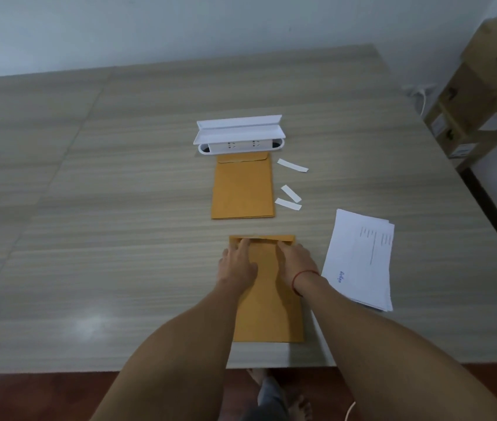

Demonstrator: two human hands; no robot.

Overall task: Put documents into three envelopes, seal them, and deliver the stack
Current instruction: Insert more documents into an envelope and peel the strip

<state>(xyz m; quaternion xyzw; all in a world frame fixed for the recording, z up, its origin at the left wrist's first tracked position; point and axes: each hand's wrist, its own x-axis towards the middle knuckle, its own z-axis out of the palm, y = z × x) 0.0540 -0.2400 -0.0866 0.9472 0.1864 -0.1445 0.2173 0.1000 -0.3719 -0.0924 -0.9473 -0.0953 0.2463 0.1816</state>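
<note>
A wide table (89, 177) of pale grey wood grain is set before a plain white wall (180, 25). Cardboard boxes (478, 95) are stacked at the far right (blurred at the top). Reddish-brown floor (28, 399) is seen nearest; a soft glare (92, 325) is cast on the tabletop, near left.

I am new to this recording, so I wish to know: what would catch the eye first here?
Both hands stand out: the left hand and the right hand press on the flap end of a brown envelope near the front edge of the table. Beyond it lies a stack of brown envelopes, with three white strips on its right. Right of the hands lie white documents.
</note>
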